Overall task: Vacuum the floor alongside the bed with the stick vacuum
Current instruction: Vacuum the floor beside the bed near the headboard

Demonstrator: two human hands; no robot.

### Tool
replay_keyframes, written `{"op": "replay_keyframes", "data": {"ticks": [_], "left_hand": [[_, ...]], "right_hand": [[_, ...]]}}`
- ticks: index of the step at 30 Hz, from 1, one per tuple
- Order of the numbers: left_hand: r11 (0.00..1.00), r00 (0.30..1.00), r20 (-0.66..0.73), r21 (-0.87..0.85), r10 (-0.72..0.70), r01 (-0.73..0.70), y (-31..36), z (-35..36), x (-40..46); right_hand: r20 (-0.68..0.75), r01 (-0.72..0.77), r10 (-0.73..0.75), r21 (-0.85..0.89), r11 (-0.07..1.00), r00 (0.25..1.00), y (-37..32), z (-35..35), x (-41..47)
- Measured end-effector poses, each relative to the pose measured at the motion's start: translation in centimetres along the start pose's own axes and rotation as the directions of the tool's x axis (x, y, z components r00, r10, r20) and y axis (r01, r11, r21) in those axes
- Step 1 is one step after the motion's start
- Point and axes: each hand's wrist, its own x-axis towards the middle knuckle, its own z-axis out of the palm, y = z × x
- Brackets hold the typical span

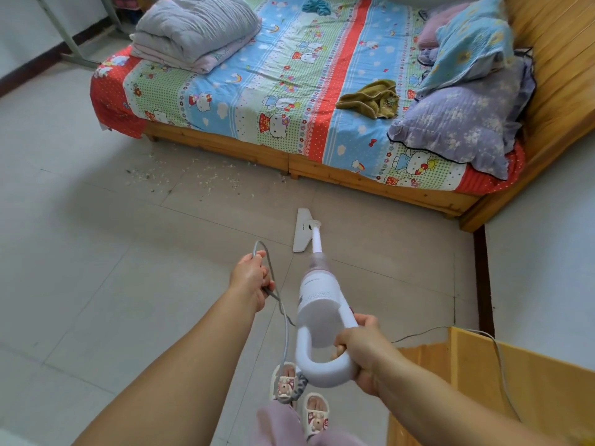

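Observation:
A white stick vacuum (317,297) stands tilted on the tiled floor. Its flat floor head (301,230) lies on the tiles a short way from the wooden bed frame (225,146). My right hand (363,349) grips the vacuum's loop handle near the bottom of the view. My left hand (252,275) holds a loop of the grey power cord (285,320) to the left of the vacuum body. Scattered crumbs and debris (180,177) lie on the floor beside the bed, to the left of and beyond the floor head.
The bed carries a cartoon-print sheet (257,85), a folded grey quilt (196,30), pillows (463,123) and small cloths. A wooden cabinet (515,381) stands at the lower right, with the cord trailing over it. My slippered feet (299,397) are below the handle.

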Motion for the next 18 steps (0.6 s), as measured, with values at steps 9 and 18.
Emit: {"op": "replay_keyframes", "data": {"ticks": [9, 18], "left_hand": [[0.996, 0.997, -0.077, -0.08, 0.024, -0.03, -1.3, -2.3, -1.6], [0.993, 0.995, -0.097, -0.112, 0.013, -0.024, 1.6, -4.4, 1.0]], "right_hand": [[0.104, -0.044, 0.029, 0.147, 0.988, 0.994, 0.7, 2.5, -1.1], [0.181, -0.162, 0.1, 0.373, 0.913, 0.978, -2.8, 7.5, -0.7]]}}
